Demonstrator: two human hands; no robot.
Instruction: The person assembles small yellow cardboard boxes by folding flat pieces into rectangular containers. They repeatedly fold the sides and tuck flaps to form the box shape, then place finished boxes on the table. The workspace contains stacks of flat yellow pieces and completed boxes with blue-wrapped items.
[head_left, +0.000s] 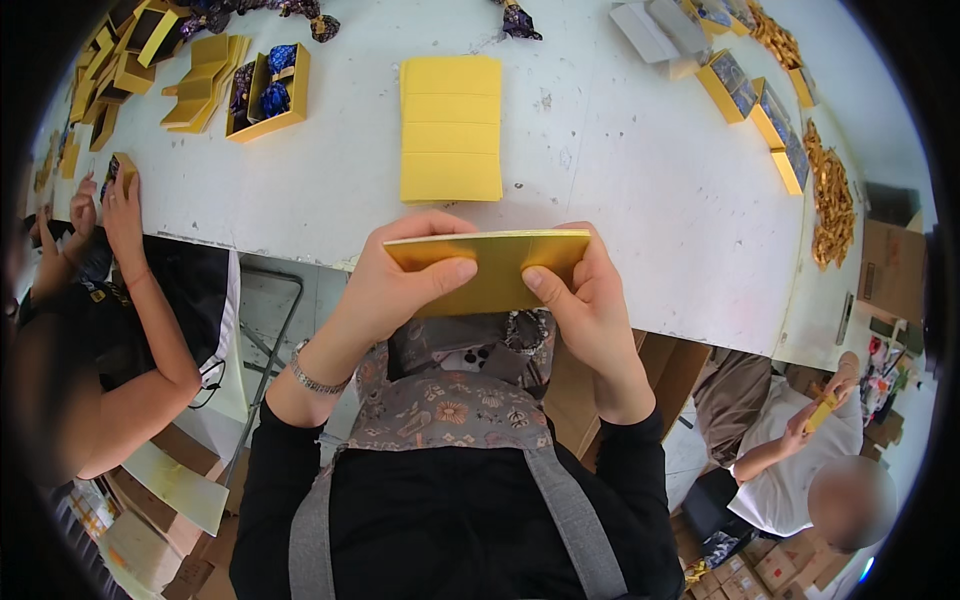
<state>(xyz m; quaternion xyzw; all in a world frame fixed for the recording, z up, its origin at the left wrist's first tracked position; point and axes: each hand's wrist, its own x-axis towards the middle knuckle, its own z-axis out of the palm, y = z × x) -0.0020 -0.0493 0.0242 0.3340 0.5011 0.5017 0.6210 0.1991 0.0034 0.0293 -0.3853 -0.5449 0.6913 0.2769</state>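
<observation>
Both of my hands hold a gold, shiny card sheet by its two sides, just in front of the table's near edge. My left hand grips its left end, thumb pressed on the gold face and fingers behind. On the right end my right hand does the same, its thumb on the face. A pale edge runs along the sheet's top; whether it is one layer or several I cannot tell. Beyond it lies a stack of flat yellow card sheets crossed by crease lines.
At the left stand a yellow box with dark and blue wrapped pieces, folded yellow cards and several open boxes. Filled yellow boxes and a heap of gold strips line the right side. Co-workers sit left and right.
</observation>
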